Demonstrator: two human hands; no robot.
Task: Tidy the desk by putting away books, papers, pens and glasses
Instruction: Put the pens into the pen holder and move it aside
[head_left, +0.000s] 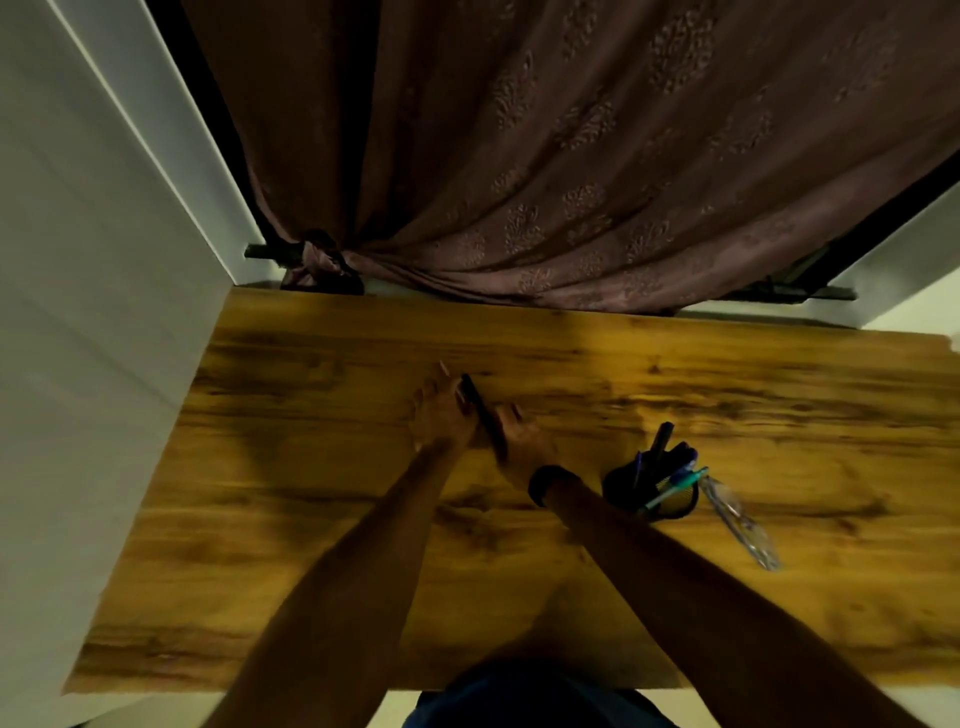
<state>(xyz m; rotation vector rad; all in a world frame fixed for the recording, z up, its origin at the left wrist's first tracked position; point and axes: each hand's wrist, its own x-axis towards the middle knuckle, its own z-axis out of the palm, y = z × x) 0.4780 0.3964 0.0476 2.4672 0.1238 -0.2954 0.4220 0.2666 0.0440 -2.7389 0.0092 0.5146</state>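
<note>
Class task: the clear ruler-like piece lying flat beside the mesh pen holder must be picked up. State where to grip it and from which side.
Probably best: pinch the clear piece across its narrow width, near its middle, from above. It lies flat on the desk, long and thin. The pen holder crowds its far end, so come from the open right side.
</note>
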